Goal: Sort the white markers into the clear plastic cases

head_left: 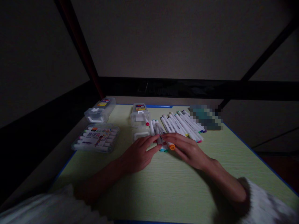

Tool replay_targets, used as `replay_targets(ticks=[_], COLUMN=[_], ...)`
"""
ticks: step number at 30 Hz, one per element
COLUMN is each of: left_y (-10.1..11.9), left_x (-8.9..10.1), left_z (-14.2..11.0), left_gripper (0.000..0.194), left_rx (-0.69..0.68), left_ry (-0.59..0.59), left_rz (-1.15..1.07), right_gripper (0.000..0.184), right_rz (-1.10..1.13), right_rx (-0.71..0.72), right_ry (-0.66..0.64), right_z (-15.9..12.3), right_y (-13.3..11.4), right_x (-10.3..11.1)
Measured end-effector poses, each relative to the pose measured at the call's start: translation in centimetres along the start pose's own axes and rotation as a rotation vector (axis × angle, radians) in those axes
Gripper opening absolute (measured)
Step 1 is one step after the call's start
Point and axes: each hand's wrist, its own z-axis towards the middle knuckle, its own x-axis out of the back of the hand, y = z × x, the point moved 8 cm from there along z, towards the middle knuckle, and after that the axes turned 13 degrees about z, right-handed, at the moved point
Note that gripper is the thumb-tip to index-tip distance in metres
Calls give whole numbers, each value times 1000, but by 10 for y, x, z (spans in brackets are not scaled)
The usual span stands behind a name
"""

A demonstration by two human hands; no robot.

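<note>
Together, left hand [138, 153] and right hand [190, 151] touch white markers [159, 126].

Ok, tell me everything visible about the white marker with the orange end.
The white cylindrical marker with the orange end looks plastic. Its round orange end, seemingly numbered 23, faces the camera. It lies aslant, right of white markers with blue and green ends; the right hand appears to touch it, covering its far part. How firmly it is held is unclear.

My white marker [171, 145] has an orange end. Beyond it, white markers [178, 125] show purple, pink and yellow ends; left of it, a clear case [96, 138] carries an orange tag [94, 128]. Under it, my table [184, 189] is pale green, blue-edged.
</note>
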Motion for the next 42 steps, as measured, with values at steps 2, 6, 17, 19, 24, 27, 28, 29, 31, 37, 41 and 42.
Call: replay_targets(ticks=[2, 6, 17, 19, 24, 27, 28, 29, 31, 37, 41, 42], left_y=[1, 2, 6, 6, 5, 6, 6, 5, 5, 3, 1, 0], left_x=[0, 1, 8, 9, 10, 11, 12, 12, 12, 17, 19, 20], left_z=[0, 1, 5, 4, 4, 4, 3, 3, 2, 0, -1, -1], left_gripper=[42, 41, 23, 21, 23, 25, 25, 26, 27, 30, 34, 34], left_rx=[3, -15, -37, -36, -40, -45, -43, -42, -37, -34, -20, -18], left_ry=[13, 23, 69, 82, 104, 135, 149, 161, 176, 246, 280, 285], left_rz=[3, 17, 30, 26, 16, 24, 23, 19, 3, -2, 24, 30], right_gripper=[32, 31, 32, 31, 27, 24, 23, 23, 23, 29, 35, 37], right_rz=[-3, -14, -176, -201, -214, -213, -212, -212, -215, -220, -169, -147], right_rx=[21, 62, 142, 167, 238, 276, 279, 282, 288, 281, 237, 226], right_ry=[-8, -14, 2, 5, 44, 75, 81, 85, 95, 130, 128, 122], right_z=[1, 4, 2, 3, 5, 5, 5, 5, 6, 4, 1, 1], right_y=[-5, -14, -26, -29, -36, -39, -40, -40, -42, -43, -37, -35], right_x=[-1, -3, -6, -6, -5, -4, -4, -3, -2, -1, -3, -4])
